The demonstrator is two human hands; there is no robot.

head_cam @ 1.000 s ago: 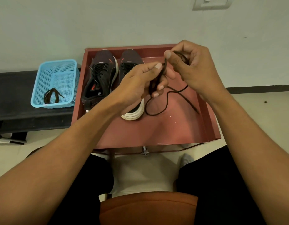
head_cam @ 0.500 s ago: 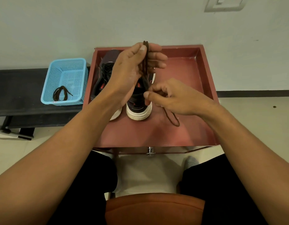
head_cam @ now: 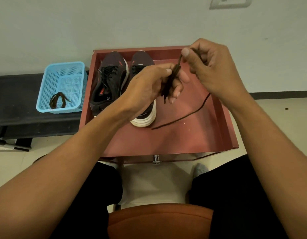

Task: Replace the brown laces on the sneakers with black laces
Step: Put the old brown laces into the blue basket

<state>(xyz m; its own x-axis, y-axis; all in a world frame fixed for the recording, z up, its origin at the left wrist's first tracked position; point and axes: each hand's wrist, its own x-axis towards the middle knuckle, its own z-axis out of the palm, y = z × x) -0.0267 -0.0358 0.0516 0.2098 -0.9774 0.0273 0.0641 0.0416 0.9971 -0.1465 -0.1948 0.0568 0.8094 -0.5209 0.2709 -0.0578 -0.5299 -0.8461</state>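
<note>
Head view, mid-frame: the left hand (head_cam: pixel 147 88) curls its fingers round a bundled brown lace (head_cam: pixel 169 85), the right hand (head_cam: pixel 213 68) pinches its upper strand, tail trailing across the red tray (head_cam: pixel 175 140).

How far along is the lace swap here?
Done: one coiled brown lace lies in the blue plastic basket, and the dark sneaker beside it shows black lacing; the second sneaker looks black-laced too, though partly hidden. In hand: the left hand grips a bundled second brown lace while the right hand pinches its free length, tail trailing on the red tray. Left: probably finish winding and drop it in the basket.
</note>
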